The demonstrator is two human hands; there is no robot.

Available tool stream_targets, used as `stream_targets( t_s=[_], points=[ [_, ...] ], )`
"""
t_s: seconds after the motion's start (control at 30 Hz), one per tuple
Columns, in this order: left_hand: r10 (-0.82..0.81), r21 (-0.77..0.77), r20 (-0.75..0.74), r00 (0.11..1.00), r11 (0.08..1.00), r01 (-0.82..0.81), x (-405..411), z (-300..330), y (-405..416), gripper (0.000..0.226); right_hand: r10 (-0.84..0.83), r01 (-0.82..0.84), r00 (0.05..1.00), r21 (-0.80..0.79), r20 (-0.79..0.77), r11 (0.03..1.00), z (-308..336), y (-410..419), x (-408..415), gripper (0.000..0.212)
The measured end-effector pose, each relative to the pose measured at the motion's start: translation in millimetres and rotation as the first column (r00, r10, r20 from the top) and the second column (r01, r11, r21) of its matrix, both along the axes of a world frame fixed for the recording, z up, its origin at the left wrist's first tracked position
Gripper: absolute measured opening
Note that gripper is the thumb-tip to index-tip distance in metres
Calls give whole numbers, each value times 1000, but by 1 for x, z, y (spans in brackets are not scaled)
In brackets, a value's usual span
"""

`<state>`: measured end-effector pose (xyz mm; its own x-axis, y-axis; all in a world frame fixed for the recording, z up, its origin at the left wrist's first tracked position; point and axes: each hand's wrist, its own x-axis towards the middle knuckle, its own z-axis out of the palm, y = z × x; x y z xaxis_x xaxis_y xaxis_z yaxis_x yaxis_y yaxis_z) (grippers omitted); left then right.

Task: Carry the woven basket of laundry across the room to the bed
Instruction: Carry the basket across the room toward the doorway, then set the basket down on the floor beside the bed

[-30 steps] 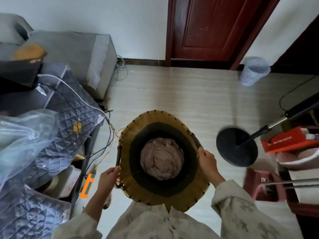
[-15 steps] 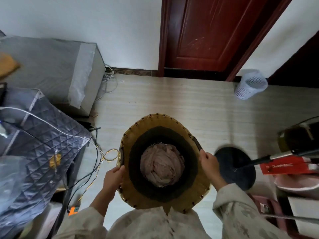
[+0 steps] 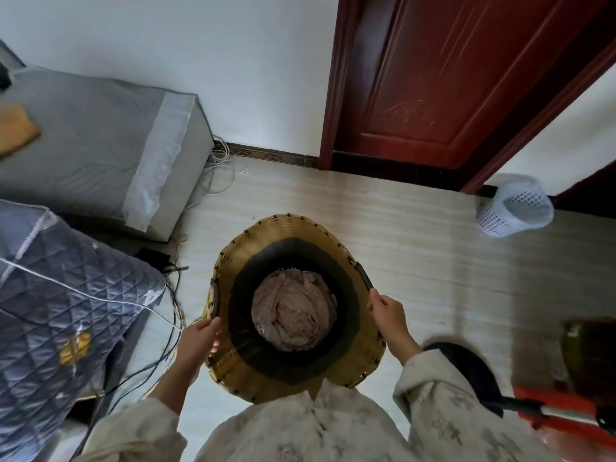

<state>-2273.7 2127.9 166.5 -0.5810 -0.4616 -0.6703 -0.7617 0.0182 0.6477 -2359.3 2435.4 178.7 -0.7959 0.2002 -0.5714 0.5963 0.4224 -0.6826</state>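
Pale striped floor (image 3: 416,248) by a red door (image 3: 443,81): woven basket (image 3: 280,378) held at the waist
Left hand (image 3: 196,345) and right hand (image 3: 388,311) clasp opposite rim handles; stiff weave, pink laundry (image 3: 293,311) probably light, so rim grips suit

The woven basket (image 3: 293,308) is held off the floor against the person's front, seen from straight above. The left hand (image 3: 198,341) grips its left rim beside a dark handle, and the right hand (image 3: 388,315) closes on the right rim just below the other handle. A bundle of pinkish laundry (image 3: 293,315) sits at the bottom. A red-brown door (image 3: 446,78) stands ahead, a white perforated bin (image 3: 515,211) lies tilted by the wall, and a grey quilted cover (image 3: 66,315) lies left.
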Motion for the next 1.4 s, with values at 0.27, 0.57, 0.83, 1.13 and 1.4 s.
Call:
stream_targets(
  t_s=[0.27,0.57,0.83,1.13,1.4],
  points=[
    [-9,-97,-80,997,995,1,-104,19,13,23,54,-54,999,33,-3,998,2,3,-98,44],
    [125,44,2,992,991,-125,-180,-7,-37,24,112,-116,992,91,49,989,-16,-50,-206,43],
    [-4,141,65,998,990,-5,-315,-15,-107,27,84,-91,995,178,49,980,-14,-101,-292,45],
    [28,125,108,994,991,-41,-390,-20,-149,28,61,-62,998,112,17,992,3,-153,-380,44],
    [-46,7,81,996,999,45,-473,-12,-155,22,-4,3,997,23,74,1000,-17,-165,-446,43]
  ],
)
